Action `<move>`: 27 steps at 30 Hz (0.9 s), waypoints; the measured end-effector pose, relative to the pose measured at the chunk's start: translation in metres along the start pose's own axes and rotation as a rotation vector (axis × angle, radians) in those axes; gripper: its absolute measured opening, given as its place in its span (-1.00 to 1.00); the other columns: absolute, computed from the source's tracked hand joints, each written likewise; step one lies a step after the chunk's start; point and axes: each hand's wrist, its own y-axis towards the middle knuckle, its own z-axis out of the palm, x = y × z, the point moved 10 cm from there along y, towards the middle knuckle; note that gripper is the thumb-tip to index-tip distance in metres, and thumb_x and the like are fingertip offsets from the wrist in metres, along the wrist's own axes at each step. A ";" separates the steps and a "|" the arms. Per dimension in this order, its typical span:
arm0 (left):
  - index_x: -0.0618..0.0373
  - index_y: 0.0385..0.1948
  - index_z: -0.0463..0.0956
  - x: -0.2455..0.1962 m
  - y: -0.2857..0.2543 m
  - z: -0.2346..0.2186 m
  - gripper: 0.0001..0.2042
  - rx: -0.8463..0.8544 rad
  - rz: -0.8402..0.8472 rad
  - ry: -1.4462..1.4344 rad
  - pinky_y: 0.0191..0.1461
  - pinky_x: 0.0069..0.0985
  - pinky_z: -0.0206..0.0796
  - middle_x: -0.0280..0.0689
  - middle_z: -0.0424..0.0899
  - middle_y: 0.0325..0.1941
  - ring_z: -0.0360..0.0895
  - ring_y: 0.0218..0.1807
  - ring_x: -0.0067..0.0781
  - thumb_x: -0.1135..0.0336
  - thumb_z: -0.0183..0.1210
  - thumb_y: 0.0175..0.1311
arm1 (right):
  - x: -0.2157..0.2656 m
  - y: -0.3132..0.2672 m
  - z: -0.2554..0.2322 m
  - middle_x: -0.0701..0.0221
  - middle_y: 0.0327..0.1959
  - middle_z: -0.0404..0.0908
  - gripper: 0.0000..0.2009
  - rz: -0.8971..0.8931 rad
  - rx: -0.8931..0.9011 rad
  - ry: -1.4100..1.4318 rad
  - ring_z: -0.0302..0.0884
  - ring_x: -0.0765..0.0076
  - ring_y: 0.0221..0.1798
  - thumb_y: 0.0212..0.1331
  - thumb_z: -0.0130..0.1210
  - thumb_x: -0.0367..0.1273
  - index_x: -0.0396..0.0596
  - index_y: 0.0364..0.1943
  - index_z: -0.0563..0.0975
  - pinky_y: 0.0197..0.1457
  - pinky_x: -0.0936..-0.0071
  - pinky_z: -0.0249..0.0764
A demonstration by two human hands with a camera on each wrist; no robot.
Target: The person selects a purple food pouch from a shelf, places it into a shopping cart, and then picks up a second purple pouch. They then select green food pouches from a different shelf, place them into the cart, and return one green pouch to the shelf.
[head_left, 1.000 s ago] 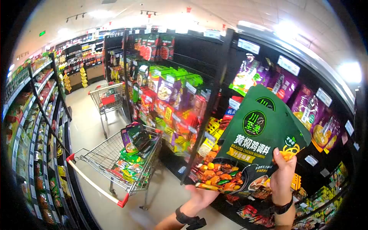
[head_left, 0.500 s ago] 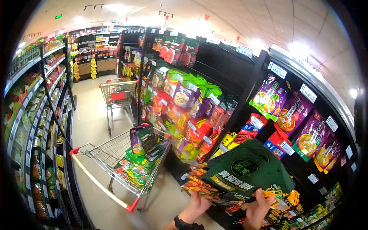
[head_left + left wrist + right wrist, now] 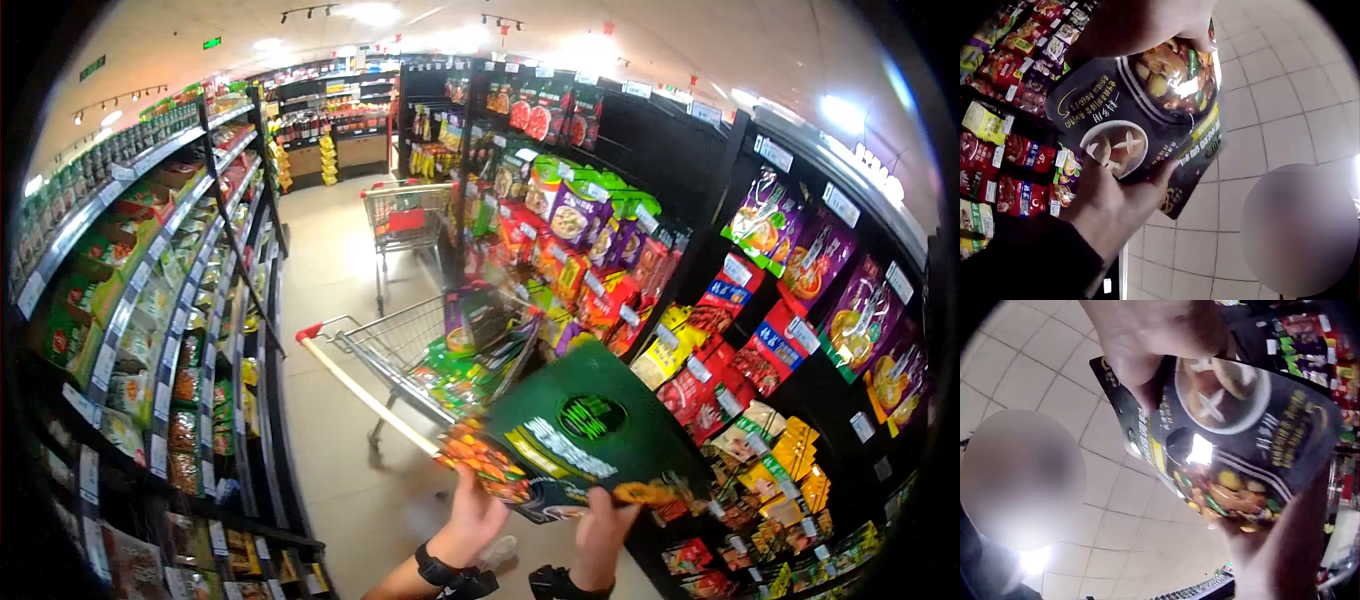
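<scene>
As we look along the shop aisle, a pale ceiling point(image 3: 760, 40) with lights spreads over a light, shiny floor point(image 3: 325, 290), whose tile joints show clearly in the left wrist view. Tall shelves point(image 3: 140, 280) run down the left side of the head view, filled with bottles and packed goods behind rows of price labels. A black rack point(image 3: 665, 135) lines the other side, hung with green, purple, red and yellow packs point(image 3: 575, 215), and wood-fronted shelving point(image 3: 358, 151) crosses the far end.

Between these rows we see a wire shopping cart point(image 3: 390, 365) on the floor, its pale handle point(image 3: 368, 395) capped in red. Colourful packs point(image 3: 465, 370) are heaped inside it, and a second cart point(image 3: 408, 215) stands farther off, beside the rack.

Nearer to us than the loaded cart, a large dark green packet point(image 3: 590, 405) is held up in the air, tilted, with a round emblem and a food picture on its front. Our left hand point(image 3: 474, 518) grips its edge by the food picture, and our right hand point(image 3: 602, 530) grips farther along the same edge, thumb over the front. Around each wrist sits a black band point(image 3: 452, 573).
</scene>
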 end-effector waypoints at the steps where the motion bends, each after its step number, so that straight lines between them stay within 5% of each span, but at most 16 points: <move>1: 0.06 0.14 0.10 -0.016 -0.009 0.009 -0.33 0.016 0.009 -0.060 0.23 -0.24 0.01 -0.33 0.27 0.14 0.21 0.17 -0.29 -0.17 -0.02 0.05 | -0.009 -0.012 0.020 0.24 -0.09 0.40 -0.47 0.012 0.090 0.108 0.48 0.35 -0.25 -0.20 0.05 -0.70 -0.21 0.00 0.26 -0.17 0.44 0.47; 3: 0.04 0.14 0.11 -0.049 -0.021 -0.010 -0.34 -0.077 0.130 -0.048 0.25 -0.23 -0.02 -0.33 0.25 0.16 0.18 0.18 -0.28 -0.20 -0.07 0.08 | -0.055 -0.029 0.048 0.28 -0.23 0.49 -0.64 0.201 0.381 -0.005 0.49 0.45 -0.32 -0.17 0.12 -0.65 -0.29 -0.17 0.38 -0.28 0.59 0.46; 6: 0.06 0.15 0.09 -0.098 -0.036 -0.002 -0.36 -0.034 0.221 -0.043 0.26 -0.23 -0.04 -0.32 0.23 0.18 0.17 0.20 -0.27 -0.19 -0.13 0.13 | -0.083 -0.054 0.096 0.39 -0.39 0.56 -0.84 0.199 0.562 -0.062 0.47 0.61 -0.35 -0.16 0.21 -0.59 -0.33 -0.43 0.49 -0.34 0.69 0.40; 11: 0.07 0.13 0.14 -0.177 -0.048 -0.009 -0.40 -0.129 0.401 0.075 0.23 -0.31 0.02 -0.31 0.29 0.14 0.24 0.15 -0.32 -0.15 -0.13 0.16 | -0.136 -0.075 0.172 0.37 -0.51 0.57 -0.85 0.410 0.766 -0.058 0.47 0.61 -0.49 -0.17 0.23 -0.58 -0.33 -0.48 0.50 -0.41 0.69 0.40; 16: 0.08 0.12 0.13 -0.275 -0.044 -0.051 -0.49 -0.267 0.576 0.264 0.24 -0.30 0.00 -0.30 0.29 0.14 0.23 0.16 -0.32 -0.03 -0.14 0.23 | -0.194 -0.093 0.271 0.40 -0.48 0.55 -0.83 0.459 0.609 0.082 0.48 0.57 -0.50 -0.16 0.17 -0.62 -0.25 -0.40 0.50 -0.43 0.66 0.41; 19: 0.09 0.13 0.12 -0.353 -0.035 -0.068 -0.50 -0.298 0.631 0.325 0.23 -0.29 0.03 -0.28 0.27 0.15 0.24 0.16 -0.31 0.02 -0.11 0.23 | -0.269 -0.118 0.338 0.41 -0.44 0.53 -0.80 0.751 0.779 0.091 0.49 0.55 -0.43 -0.17 0.17 -0.61 -0.20 -0.38 0.49 -0.43 0.65 0.40; 21: 0.09 0.12 0.14 -0.415 -0.033 -0.119 -0.51 -0.410 0.713 0.393 0.18 -0.29 0.11 -0.26 0.29 0.14 0.28 0.13 -0.30 0.03 -0.10 0.23 | -0.331 -0.118 0.367 0.43 -0.45 0.52 -0.80 0.772 0.717 -0.079 0.48 0.51 -0.46 -0.21 0.22 -0.58 -0.14 -0.44 0.46 -0.42 0.65 0.38; 27: 0.09 0.11 0.15 -0.601 -0.027 -0.178 -0.58 -0.526 0.968 0.570 0.10 -0.25 0.21 -0.24 0.32 0.10 0.33 0.08 -0.30 0.19 -0.06 0.24 | -0.425 -0.155 0.532 0.49 -0.50 0.53 -0.77 0.843 0.983 -0.044 0.44 0.65 -0.50 -0.21 0.22 -0.58 -0.16 -0.39 0.47 -0.48 0.74 0.27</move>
